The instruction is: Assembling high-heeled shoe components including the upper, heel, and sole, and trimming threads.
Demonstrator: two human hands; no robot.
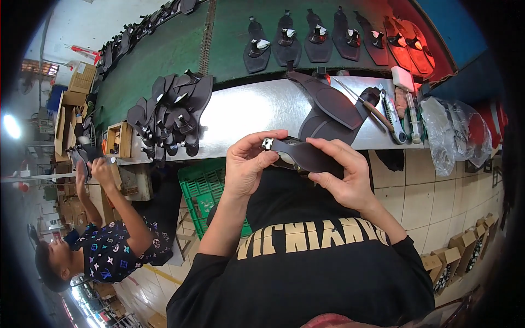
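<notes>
A black sandal (pixel 309 155) is held between my two hands above my lap, just in front of the metal bench. My left hand (pixel 249 158) pinches its heel end, where a shiny square piece shows by the thumb. On the other end, the fingers of my right hand (pixel 344 170) close over the dark sole with the thumb beneath. Past my hands, two black sandals (pixel 333 104) overlap on the bench. Strap details under the held sandal are partly hidden by my fingers.
A heap of black sandals (pixel 175 112) lies left on the metal bench (pixel 240 112). Sandals (pixel 317 38) line the green conveyor belt (pixel 229 33), some under red light. An awl (pixel 366 104), cutter (pixel 389 109) and plastic bag (pixel 456 131) lie right. A green crate (pixel 202 191) stands below; a co-worker (pixel 120 235) works at left.
</notes>
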